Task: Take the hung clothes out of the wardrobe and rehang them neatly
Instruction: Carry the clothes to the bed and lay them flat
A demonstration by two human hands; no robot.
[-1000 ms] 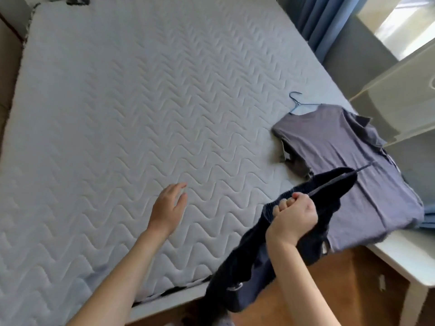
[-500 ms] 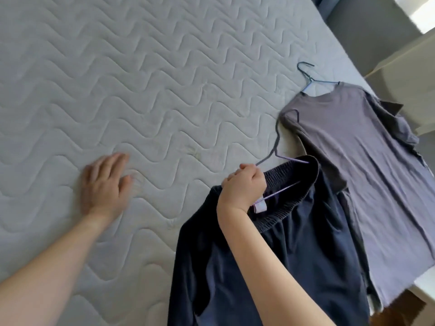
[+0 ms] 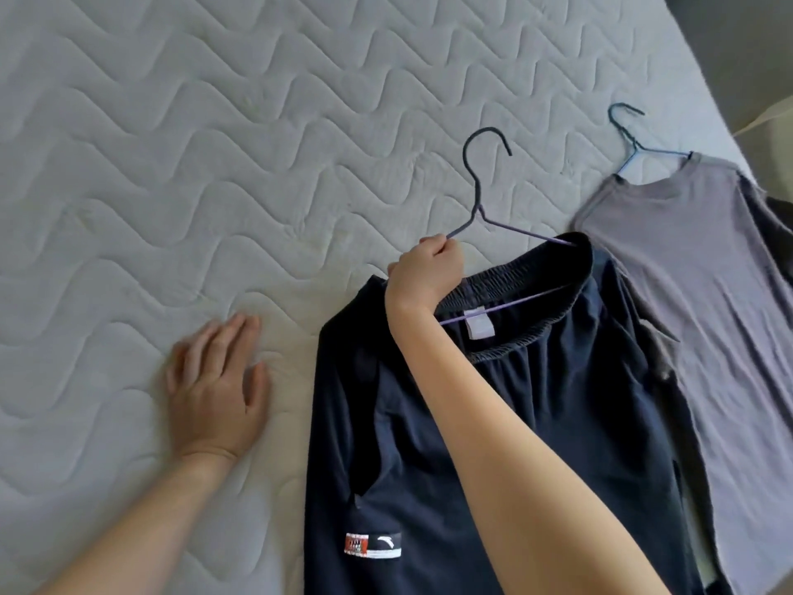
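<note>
We see our left hand (image 3: 216,390) lying palm down, fingers (image 3: 223,337) straight and close together, the bare forearm running back toward the lower left corner. Our right hand (image 3: 427,268) is curled into a fist with knuckles up, the thumb tucked against the index finger, seemingly pinching something thin, though the grip itself is hidden. Its bare forearm stretches diagonally toward the lower right.
</note>
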